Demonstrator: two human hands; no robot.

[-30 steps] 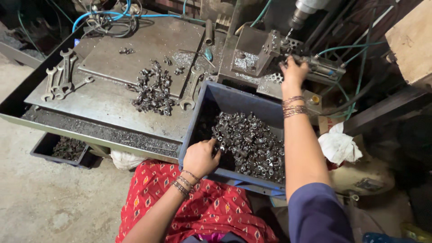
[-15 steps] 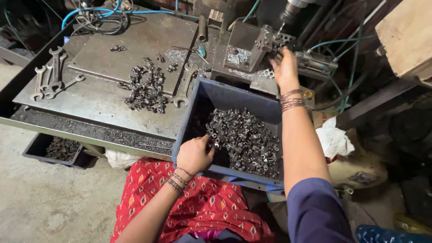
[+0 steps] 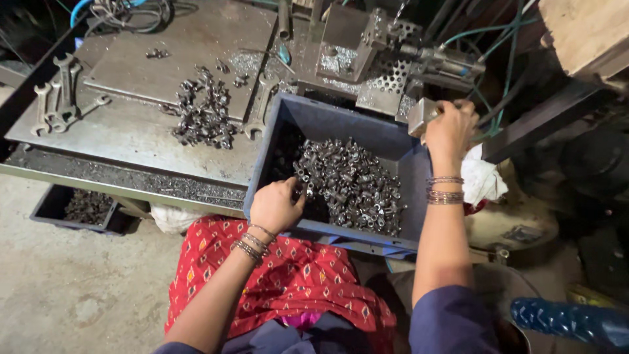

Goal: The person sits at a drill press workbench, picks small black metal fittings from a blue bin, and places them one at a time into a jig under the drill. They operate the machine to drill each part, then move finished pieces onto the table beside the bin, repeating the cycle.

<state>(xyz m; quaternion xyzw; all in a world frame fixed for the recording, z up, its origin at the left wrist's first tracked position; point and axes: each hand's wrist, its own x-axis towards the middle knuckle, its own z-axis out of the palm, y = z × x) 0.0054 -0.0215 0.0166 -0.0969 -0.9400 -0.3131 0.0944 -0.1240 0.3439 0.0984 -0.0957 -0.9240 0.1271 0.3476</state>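
Note:
A blue-grey plastic crate sits in front of me, holding a heap of small dark metal parts. My left hand reaches into the crate's near left corner, fingers curled at the edge of the heap; whether it holds a part is hidden. My right hand is at the crate's far right corner, closed on a small metal block of the drilling fixture. Both wrists wear bangles.
A steel worktable carries a second pile of metal parts and several wrenches. A black tray of scrap lies on the concrete floor. White rag beside the crate; a blue bottle at bottom right.
My right hand came back from the perforated fixture toward the crate's right corner and now grips a metal block. My left hand stays in the crate at the heap's edge.

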